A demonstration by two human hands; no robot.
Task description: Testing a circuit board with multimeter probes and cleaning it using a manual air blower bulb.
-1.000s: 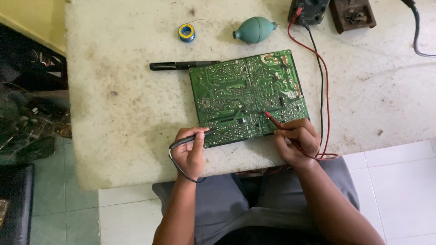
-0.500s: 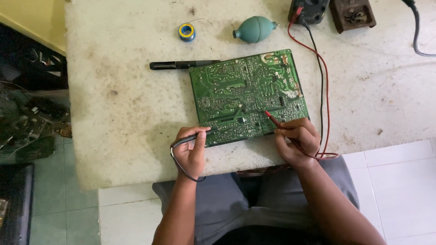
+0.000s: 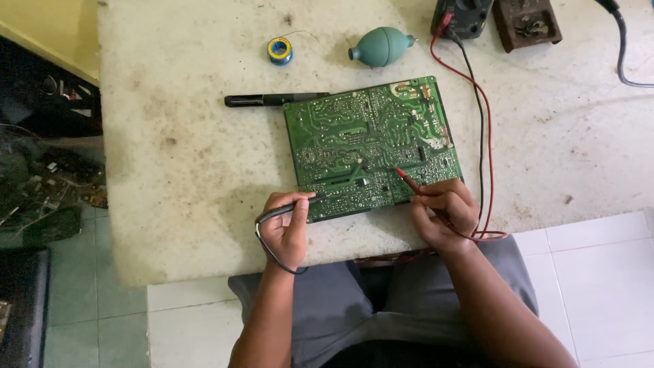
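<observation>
Nothing moved: green circuit board (image 3: 371,146) just beyond both probe-holding hands

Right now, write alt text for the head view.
A seated person presses a black probe in the left hand and a red probe in the right hand onto a green circuit board on a worn white table.

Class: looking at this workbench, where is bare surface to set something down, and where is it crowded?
Bare: the table left of the circuit board, below the black tool; also right of the red lead. Crowded: the far edge, with solder spool, blower bulb and meter.
</observation>
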